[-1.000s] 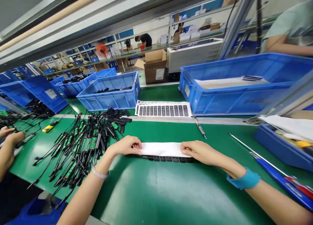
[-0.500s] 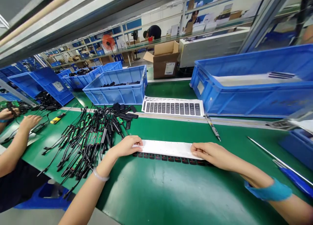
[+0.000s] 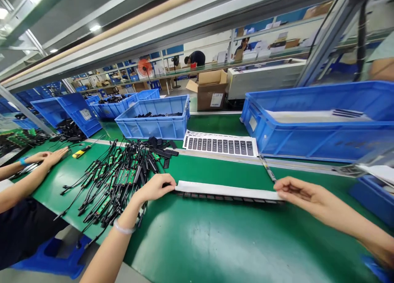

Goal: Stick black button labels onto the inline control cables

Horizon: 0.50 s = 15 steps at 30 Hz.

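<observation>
My left hand [image 3: 156,187] pinches the left end of a long white label sheet [image 3: 224,189] between thumb and fingertips. At the sheet's right end, my right hand [image 3: 304,192] grips a corner, fingers closed on it. The strip stretches between both hands just above the green bench, its upper part folded over with the white back showing. Along its lower edge a row of dark labels peeks out, mostly hidden. Behind it lie flat label sheets [image 3: 220,145] printed with dark rectangles. A pen [image 3: 268,170] rests right beside my right fingertips.
Left of my hands is a heap of black cables with green circuit boards [image 3: 123,176]. Blue bins [image 3: 154,123] and a larger blue bin [image 3: 320,139] line the back. A yellow cutter [image 3: 81,152] lies near a co-worker's hands [image 3: 53,156] at far left.
My right hand has slid rightward to the sheet's end, and my left hand now holds the left tip. The sheet looks thinner, tilted edge-on. The camera view has tipped upward.
</observation>
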Each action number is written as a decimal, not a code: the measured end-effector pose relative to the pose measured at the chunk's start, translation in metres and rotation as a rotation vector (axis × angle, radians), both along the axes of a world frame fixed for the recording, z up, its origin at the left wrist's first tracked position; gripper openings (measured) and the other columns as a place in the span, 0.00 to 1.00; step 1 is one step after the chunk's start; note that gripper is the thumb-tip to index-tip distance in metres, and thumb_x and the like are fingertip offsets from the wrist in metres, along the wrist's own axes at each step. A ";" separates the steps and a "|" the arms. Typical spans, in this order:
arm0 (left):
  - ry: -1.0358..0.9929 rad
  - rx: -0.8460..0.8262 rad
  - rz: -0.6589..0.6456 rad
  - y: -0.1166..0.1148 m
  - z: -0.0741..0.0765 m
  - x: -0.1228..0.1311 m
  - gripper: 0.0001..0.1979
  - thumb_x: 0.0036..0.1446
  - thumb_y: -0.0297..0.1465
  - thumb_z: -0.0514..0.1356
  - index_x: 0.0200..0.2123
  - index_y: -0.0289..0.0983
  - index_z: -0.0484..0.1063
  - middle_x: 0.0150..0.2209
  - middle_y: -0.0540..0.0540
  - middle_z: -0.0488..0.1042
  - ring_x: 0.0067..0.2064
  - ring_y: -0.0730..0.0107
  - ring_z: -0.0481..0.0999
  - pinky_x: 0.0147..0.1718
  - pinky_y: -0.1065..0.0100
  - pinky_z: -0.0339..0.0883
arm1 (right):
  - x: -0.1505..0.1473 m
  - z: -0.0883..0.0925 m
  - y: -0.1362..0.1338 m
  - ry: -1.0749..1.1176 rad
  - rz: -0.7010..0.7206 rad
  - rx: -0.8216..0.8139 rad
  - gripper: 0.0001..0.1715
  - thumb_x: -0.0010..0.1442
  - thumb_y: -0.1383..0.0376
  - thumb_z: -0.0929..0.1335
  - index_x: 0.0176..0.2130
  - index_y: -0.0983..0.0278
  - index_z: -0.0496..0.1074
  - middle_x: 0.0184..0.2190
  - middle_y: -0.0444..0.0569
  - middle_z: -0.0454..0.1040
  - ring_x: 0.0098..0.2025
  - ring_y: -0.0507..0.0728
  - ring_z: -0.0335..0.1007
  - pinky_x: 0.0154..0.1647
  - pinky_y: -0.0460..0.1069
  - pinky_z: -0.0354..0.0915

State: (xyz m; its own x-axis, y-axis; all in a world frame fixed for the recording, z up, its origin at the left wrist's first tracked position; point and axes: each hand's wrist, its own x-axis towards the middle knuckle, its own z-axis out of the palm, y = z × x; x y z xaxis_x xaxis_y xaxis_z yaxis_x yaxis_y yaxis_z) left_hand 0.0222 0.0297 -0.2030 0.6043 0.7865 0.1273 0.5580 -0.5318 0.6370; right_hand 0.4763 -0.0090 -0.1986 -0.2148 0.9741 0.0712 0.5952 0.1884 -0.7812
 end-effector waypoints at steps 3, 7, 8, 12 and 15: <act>-0.124 -0.029 0.087 -0.002 0.003 -0.001 0.16 0.67 0.39 0.50 0.39 0.33 0.71 0.38 0.43 0.74 0.41 0.67 0.74 0.41 0.68 0.66 | 0.001 0.016 -0.002 0.228 -0.122 0.068 0.30 0.52 0.40 0.70 0.36 0.64 0.70 0.32 0.51 0.66 0.29 0.53 0.61 0.30 0.48 0.62; -0.375 -0.206 0.059 0.009 -0.005 0.002 0.28 0.64 0.39 0.56 0.63 0.38 0.53 0.62 0.35 0.60 0.62 0.59 0.64 0.58 0.59 0.62 | -0.007 0.028 -0.003 0.424 -0.133 0.049 0.28 0.51 0.45 0.74 0.35 0.66 0.68 0.32 0.49 0.65 0.28 0.50 0.59 0.28 0.47 0.61; -0.397 -0.246 0.049 0.015 -0.009 0.004 0.36 0.61 0.39 0.59 0.66 0.41 0.45 0.66 0.34 0.53 0.65 0.58 0.58 0.61 0.57 0.58 | -0.010 0.029 -0.001 0.456 -0.128 0.026 0.29 0.50 0.45 0.74 0.34 0.66 0.67 0.31 0.49 0.64 0.28 0.50 0.58 0.27 0.46 0.60; -0.201 -0.089 0.137 0.038 -0.019 0.028 0.45 0.59 0.35 0.58 0.69 0.33 0.30 0.67 0.26 0.45 0.66 0.51 0.55 0.58 0.52 0.61 | -0.022 0.024 0.014 0.517 -0.156 -0.092 0.35 0.42 0.43 0.76 0.34 0.67 0.67 0.28 0.46 0.63 0.26 0.49 0.56 0.26 0.45 0.60; -0.022 0.147 0.227 0.039 -0.018 0.055 0.40 0.58 0.28 0.57 0.68 0.30 0.40 0.66 0.25 0.47 0.66 0.46 0.54 0.60 0.44 0.57 | -0.019 0.012 0.027 0.538 -0.248 -0.118 0.39 0.37 0.41 0.77 0.37 0.66 0.68 0.33 0.51 0.68 0.31 0.53 0.63 0.30 0.48 0.63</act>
State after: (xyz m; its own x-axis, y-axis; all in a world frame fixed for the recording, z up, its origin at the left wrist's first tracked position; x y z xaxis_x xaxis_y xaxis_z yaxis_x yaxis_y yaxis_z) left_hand 0.0771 0.0685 -0.2209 0.4100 0.8737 0.2618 0.6604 -0.4823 0.5755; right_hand 0.4568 0.0179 -0.1862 0.0565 0.9984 -0.0045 0.1262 -0.0116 -0.9919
